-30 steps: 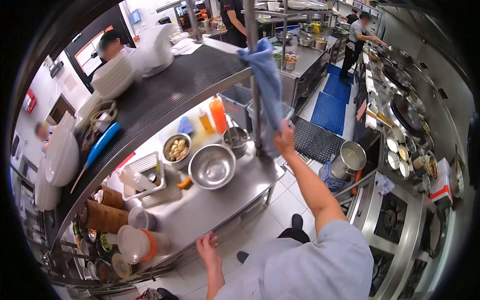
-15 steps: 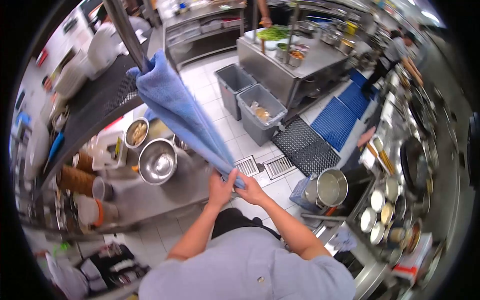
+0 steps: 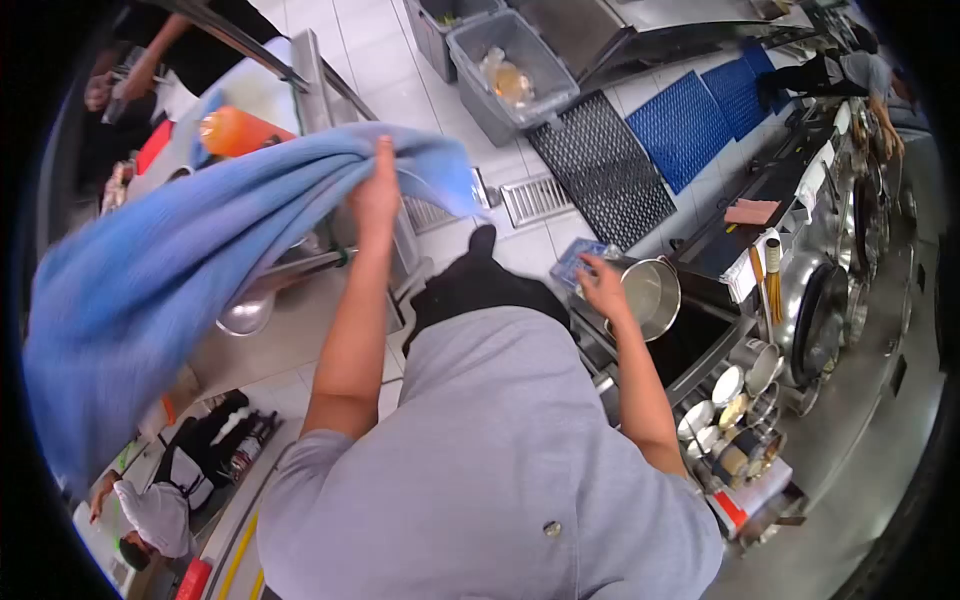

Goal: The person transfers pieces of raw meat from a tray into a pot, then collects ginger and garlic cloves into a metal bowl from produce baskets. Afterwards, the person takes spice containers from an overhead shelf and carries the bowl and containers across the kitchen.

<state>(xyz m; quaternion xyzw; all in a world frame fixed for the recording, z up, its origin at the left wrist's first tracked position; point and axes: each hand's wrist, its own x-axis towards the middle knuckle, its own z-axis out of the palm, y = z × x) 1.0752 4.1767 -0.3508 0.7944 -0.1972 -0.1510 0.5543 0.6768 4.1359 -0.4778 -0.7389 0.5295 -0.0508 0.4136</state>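
Note:
A long blue towel (image 3: 190, 250) spreads across the left side, blurred at its lower end. My left hand (image 3: 376, 195) is closed around it near its right end, and a short tail hangs past the fingers. Over on the right, my right hand (image 3: 603, 288) is off the towel, fingers apart and holding nothing. Just beside that hand stands a large metal pot (image 3: 650, 298), with a blue crate (image 3: 580, 262) behind the fingers. The towel hides much of the steel counter and what lies on it.
Grey bins (image 3: 512, 80) stand ahead beside a black floor mat (image 3: 603, 170) and blue mats (image 3: 680, 130). The stove line with woks (image 3: 815, 320) runs along the right. One co-worker (image 3: 160, 515) is at lower left; others are at upper left and upper right.
My right hand has let go of the towel and moved right to beside the pot. My left hand has lifted the towel, which now swings out to the left. The view has tilted down.

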